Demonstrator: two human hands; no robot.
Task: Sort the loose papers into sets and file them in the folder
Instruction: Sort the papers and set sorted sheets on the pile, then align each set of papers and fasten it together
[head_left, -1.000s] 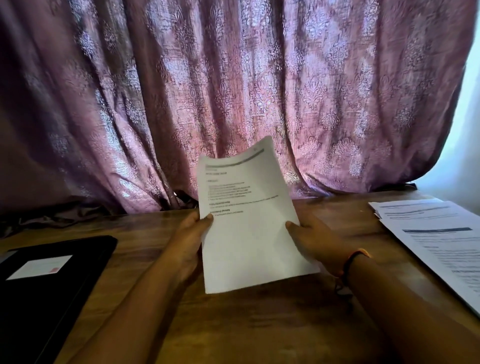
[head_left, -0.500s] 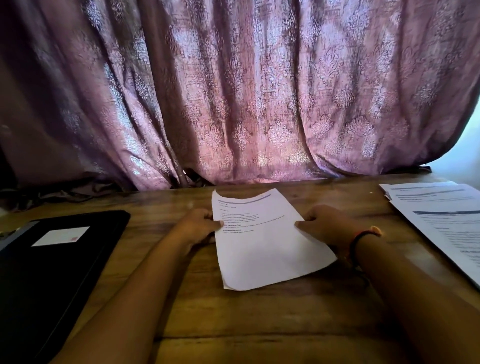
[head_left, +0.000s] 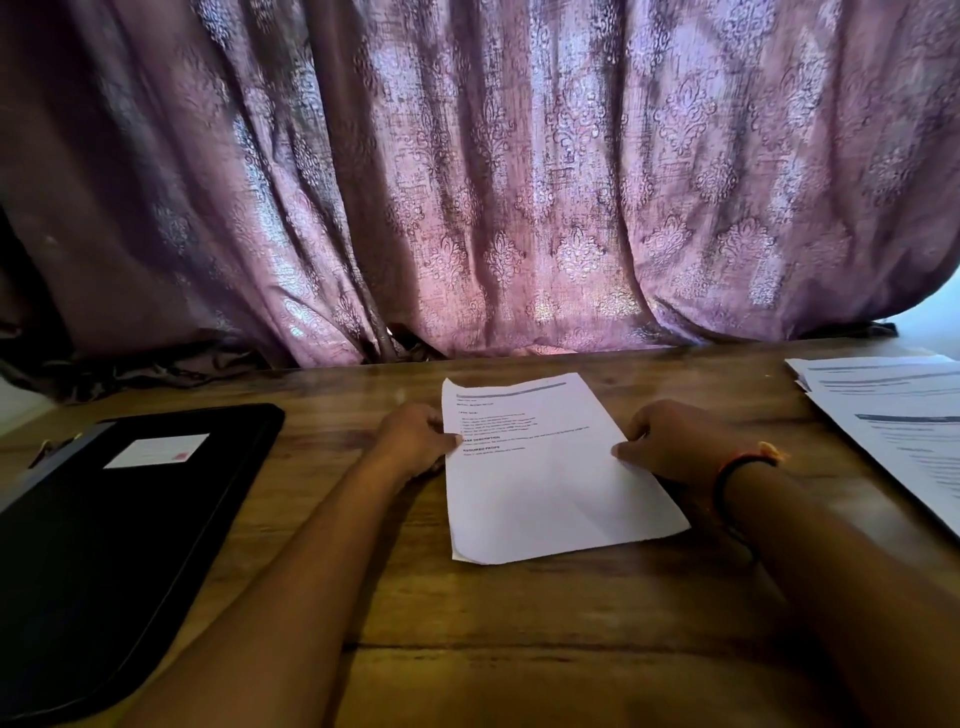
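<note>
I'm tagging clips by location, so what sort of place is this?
Likely a home desk by a window: a wooden table against a daylit patterned curtain, a black folder, stacked printed papers and one sheet out for sorting.

From here the sheet (head_left: 545, 493) mid-table shows bold headings "TASK DESCRIPTION" and "REQUIRED PROPS"; its finer print, the label (head_left: 156, 449) on the folder (head_left: 104, 545) and the right-hand pages (head_left: 893, 410) are illegible

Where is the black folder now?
In the head view, the black folder lies on the table at far left, left of the left hand gripping the sheet.
</note>
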